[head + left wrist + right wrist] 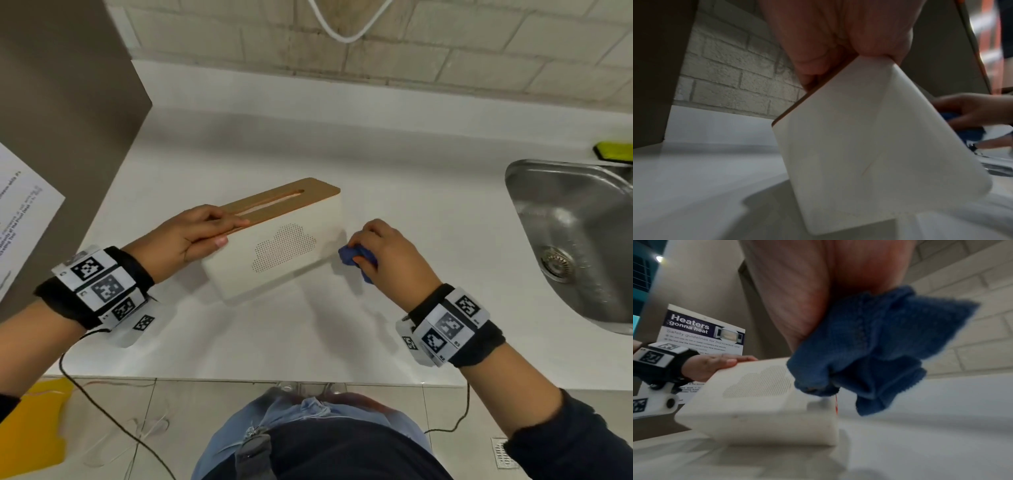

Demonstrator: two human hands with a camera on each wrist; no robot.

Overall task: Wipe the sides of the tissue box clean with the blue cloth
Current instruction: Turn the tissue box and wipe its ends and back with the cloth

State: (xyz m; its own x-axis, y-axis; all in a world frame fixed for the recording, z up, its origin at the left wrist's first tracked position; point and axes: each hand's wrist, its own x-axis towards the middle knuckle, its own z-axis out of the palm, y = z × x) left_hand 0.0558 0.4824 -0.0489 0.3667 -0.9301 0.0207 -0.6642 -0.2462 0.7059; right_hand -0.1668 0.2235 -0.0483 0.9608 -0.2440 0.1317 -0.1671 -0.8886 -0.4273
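The white tissue box (pixel 274 253) with a wooden slotted lid (pixel 274 202) is tipped back on the white counter, its dotted cloud side facing up towards me. My left hand (pixel 195 233) grips its left end, fingers over the lid and thumb on the white side. In the left wrist view the box's end face (pixel 849 154) hangs tilted under my palm. My right hand (pixel 380 246) holds the bunched blue cloth (pixel 356 258) just off the box's right end; in the right wrist view the blue cloth (pixel 869 345) hangs over the tissue box (pixel 760 402) corner.
A steel sink (pixel 579 236) is set into the counter at the right, with a yellow-green sponge (pixel 615 150) behind it. A grey cabinet side (pixel 61 120) with a paper notice (pixel 20 212) stands at the left. A brick wall runs along the back.
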